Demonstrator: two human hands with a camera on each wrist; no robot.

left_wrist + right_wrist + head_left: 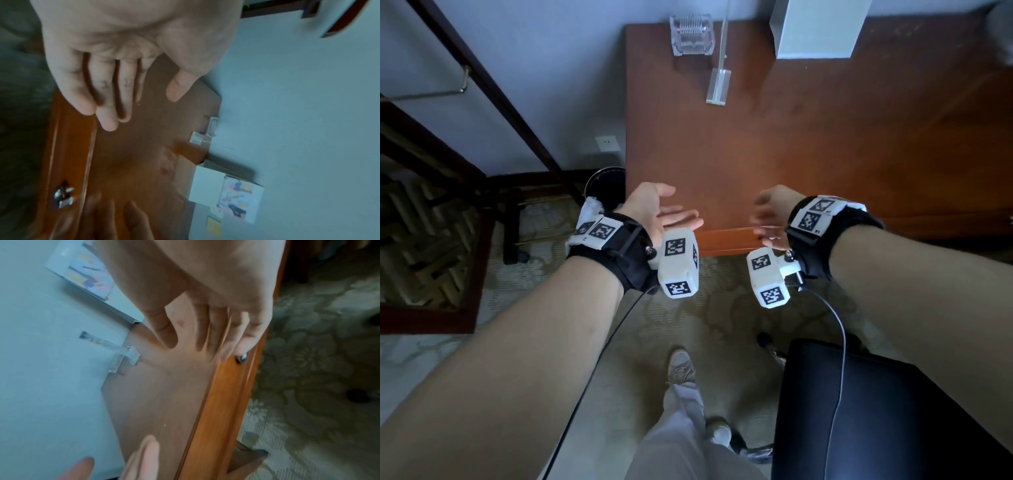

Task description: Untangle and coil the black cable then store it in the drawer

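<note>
No view shows the black cable. My left hand (pixel 683 205) hovers over the front edge of the wooden desk (pixel 791 154), palm turned inward, fingers straight and empty. My right hand (pixel 760 219) faces it a short way to the right, blurred, fingers relaxed and holding nothing. Below them the drawer front (pixel 726 240) sits flush with the desk edge. The left wrist view shows the left hand (pixel 141 110) spread above the desk and the drawer's metal knob (pixel 61 196). In the right wrist view my right hand's fingers (pixel 242 331) hang just above that knob (pixel 241 358).
At the back of the desk stand a clear acrylic holder (pixel 691 34), an acrylic sign stand (pixel 719 85) and a white box (pixel 818 27). A black chair (pixel 876 411) is at my lower right. A round bin (pixel 606 185) sits left of the desk. Thin camera leads (pixel 839 342) hang from both wrists.
</note>
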